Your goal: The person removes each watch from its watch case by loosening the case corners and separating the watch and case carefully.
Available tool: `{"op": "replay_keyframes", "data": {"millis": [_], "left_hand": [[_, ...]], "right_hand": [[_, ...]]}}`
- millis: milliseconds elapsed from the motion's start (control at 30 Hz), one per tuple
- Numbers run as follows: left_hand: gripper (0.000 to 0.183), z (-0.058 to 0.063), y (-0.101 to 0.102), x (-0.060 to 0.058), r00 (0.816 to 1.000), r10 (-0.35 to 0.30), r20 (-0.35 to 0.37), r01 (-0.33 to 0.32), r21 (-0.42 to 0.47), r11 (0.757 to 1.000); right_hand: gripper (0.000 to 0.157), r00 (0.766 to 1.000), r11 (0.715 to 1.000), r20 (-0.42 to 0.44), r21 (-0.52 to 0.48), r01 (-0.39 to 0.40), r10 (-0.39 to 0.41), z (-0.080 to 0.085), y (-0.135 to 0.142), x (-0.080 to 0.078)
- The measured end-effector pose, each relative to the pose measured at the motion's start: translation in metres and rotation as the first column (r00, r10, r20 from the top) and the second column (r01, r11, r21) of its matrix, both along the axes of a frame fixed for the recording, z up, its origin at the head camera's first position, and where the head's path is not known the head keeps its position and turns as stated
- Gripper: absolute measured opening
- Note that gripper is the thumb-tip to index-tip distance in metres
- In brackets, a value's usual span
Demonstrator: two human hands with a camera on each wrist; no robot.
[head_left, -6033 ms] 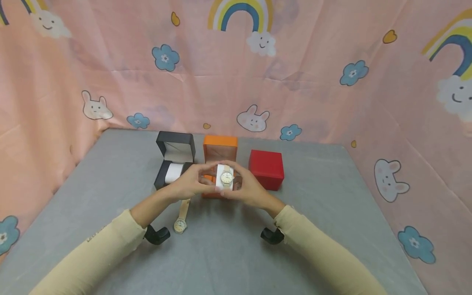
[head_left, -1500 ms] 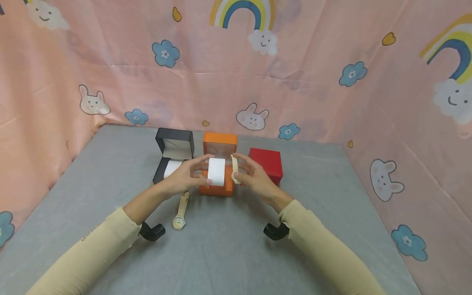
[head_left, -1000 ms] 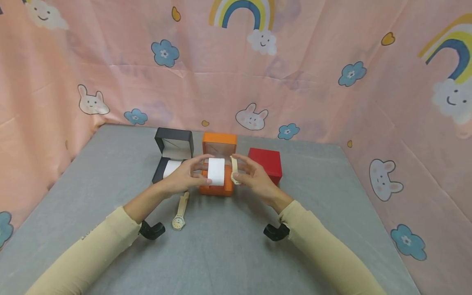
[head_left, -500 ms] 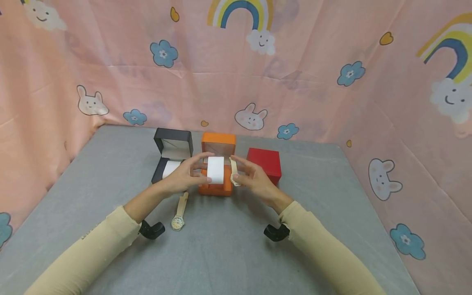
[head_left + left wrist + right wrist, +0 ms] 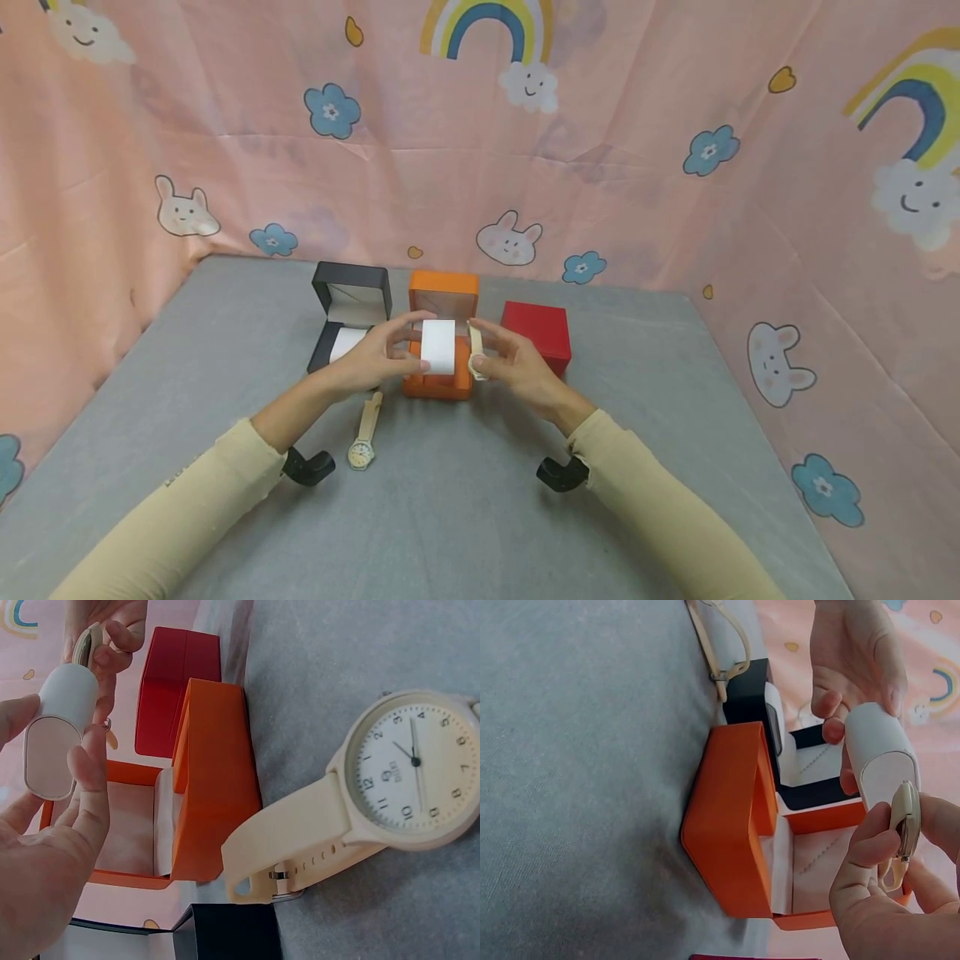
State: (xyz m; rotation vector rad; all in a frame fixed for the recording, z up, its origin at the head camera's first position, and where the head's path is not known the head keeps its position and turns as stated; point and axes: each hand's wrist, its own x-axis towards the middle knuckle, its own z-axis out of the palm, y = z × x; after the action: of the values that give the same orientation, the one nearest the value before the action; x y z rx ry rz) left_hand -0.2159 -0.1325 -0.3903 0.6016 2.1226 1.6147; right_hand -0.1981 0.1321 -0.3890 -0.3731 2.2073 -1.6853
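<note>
My left hand (image 5: 372, 360) grips a white watch pillow (image 5: 438, 347) between thumb and fingers, above the open orange watch box (image 5: 444, 282). In the left wrist view one flat oval end of the pillow (image 5: 52, 757) shows. My right hand (image 5: 525, 371) pinches a cream-strapped wristwatch (image 5: 476, 342) just right of the pillow. The right wrist view shows this watch (image 5: 904, 817) edge-on, in front of the pillow's near end. Another cream wristwatch (image 5: 362, 453) lies on the table, dial up, below my left hand.
Left of the orange box stands an open black watch box (image 5: 352, 275) with a white pillow (image 5: 348, 343) inside. A shut red box (image 5: 540, 332) stands to the right. Pink printed cloth (image 5: 637, 192) hangs behind and beside the grey table (image 5: 465, 517).
Six seconds ago both hands held the pillow with the watch on it; now the watch is off, in my right hand, and the bare pillow in my left. Over the last second the hands barely move.
</note>
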Motion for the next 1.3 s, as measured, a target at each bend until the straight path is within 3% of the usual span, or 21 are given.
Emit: {"op": "replay_keyframes", "data": {"millis": [800, 1300], "left_hand": [[0.079, 0.001, -0.001, -0.003, 0.999, -0.023, -0.029, 0.023, -0.016, 1.000], [0.077, -0.005, -0.002, -0.003, 0.999, -0.033, -0.030, 0.033, -0.011, 0.999]], "right_hand": [[0.067, 1.000, 1.000, 0.007, 0.002, 0.022, -0.022, -0.002, 0.002, 0.000], [0.067, 1.000, 0.999, 0.019, -0.033, 0.017, -0.016, -0.003, 0.007, 0.011]]}}
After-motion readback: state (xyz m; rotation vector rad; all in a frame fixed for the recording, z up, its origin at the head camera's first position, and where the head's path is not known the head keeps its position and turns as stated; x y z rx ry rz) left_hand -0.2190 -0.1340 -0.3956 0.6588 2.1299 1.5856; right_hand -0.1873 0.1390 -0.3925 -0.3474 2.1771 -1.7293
